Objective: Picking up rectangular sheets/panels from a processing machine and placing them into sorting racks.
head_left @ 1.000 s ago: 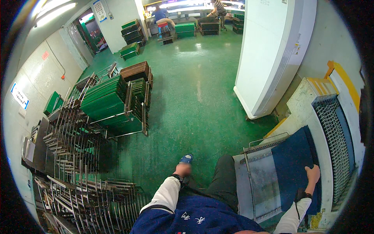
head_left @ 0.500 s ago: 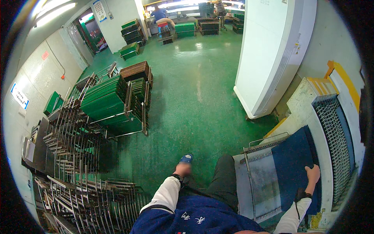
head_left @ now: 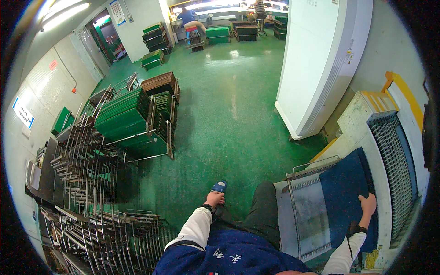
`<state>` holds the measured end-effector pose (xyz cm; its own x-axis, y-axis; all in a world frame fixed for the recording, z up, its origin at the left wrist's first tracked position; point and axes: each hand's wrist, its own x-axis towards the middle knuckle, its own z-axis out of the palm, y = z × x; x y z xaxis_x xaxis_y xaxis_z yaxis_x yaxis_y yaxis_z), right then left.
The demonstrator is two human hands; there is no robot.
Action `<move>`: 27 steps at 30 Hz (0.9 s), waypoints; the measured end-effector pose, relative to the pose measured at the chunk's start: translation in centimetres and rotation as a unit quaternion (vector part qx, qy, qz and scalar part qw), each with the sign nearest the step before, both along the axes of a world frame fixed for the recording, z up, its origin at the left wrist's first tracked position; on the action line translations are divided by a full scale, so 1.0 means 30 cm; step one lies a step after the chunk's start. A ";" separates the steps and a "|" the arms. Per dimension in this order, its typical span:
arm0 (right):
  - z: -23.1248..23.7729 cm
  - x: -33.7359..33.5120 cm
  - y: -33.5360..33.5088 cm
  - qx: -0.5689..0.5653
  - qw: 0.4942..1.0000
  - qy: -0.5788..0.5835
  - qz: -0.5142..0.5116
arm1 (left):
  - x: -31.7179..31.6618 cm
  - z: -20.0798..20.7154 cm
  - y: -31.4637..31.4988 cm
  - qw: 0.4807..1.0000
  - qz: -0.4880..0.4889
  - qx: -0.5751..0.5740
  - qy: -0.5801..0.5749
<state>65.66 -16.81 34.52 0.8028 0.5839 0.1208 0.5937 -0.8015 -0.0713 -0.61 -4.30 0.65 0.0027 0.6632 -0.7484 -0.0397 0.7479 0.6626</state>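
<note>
My right hand (head_left: 368, 205) is closed over the right edge of a dark blue panel (head_left: 341, 192), its thumb on the upper face and its other fingers hidden. The panel lies on a wire-sided metal rack (head_left: 306, 215) at my right, with another dark blue sheet showing under its edge. My left hand (head_left: 214, 199) hangs in front of my leg, fingers curled in, and nothing shows in it. Just beyond it is my blue shoe (head_left: 219, 186).
A conveyor machine with a metal mesh belt (head_left: 393, 165) stands right of the rack. Farther off rises a tall white cabinet (head_left: 316, 68). Green panels (head_left: 126, 114) fill a rack on the left, near several empty wire racks (head_left: 105, 238). Two people sit at a far bench.
My left hand, blurred before, now shows sharply with its fingers curled, in nearly the same place. My right hand and the blue panel have not visibly moved.
</note>
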 end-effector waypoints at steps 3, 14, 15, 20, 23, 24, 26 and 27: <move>-0.005 0.009 -0.006 -0.001 1.000 0.001 -0.002 | 0.013 0.022 -0.003 1.000 0.004 0.005 0.002; -0.045 0.052 -0.014 0.014 1.000 -0.020 0.011 | -0.012 -0.025 0.007 1.000 -0.020 -0.005 -0.013; -0.045 0.054 -0.013 0.011 1.000 -0.015 0.009 | -0.009 -0.020 0.006 1.000 -0.019 -0.006 -0.008; -0.029 0.030 -0.002 0.005 1.000 -0.002 0.003 | -0.009 0.006 -0.002 1.000 -0.013 0.001 0.000; -0.047 0.050 -0.009 0.008 1.000 -0.011 0.008 | -0.007 0.030 -0.004 1.000 -0.005 0.005 -0.001; -0.049 0.056 -0.016 0.011 1.000 -0.018 0.005 | 0.011 0.045 0.001 1.000 0.003 0.000 -0.008; -0.042 0.053 -0.019 0.013 1.000 -0.020 0.003 | 0.025 0.070 0.004 1.000 0.011 -0.005 -0.016; -0.030 0.039 -0.014 0.010 1.000 -0.015 0.004 | 0.025 0.077 0.002 1.000 0.012 -0.005 -0.018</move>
<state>66.82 -17.23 33.62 0.7940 0.5875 0.1562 0.6022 -0.7953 -0.0698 0.13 -4.25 2.96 0.0140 0.6555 -0.7550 -0.0803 0.7534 0.6526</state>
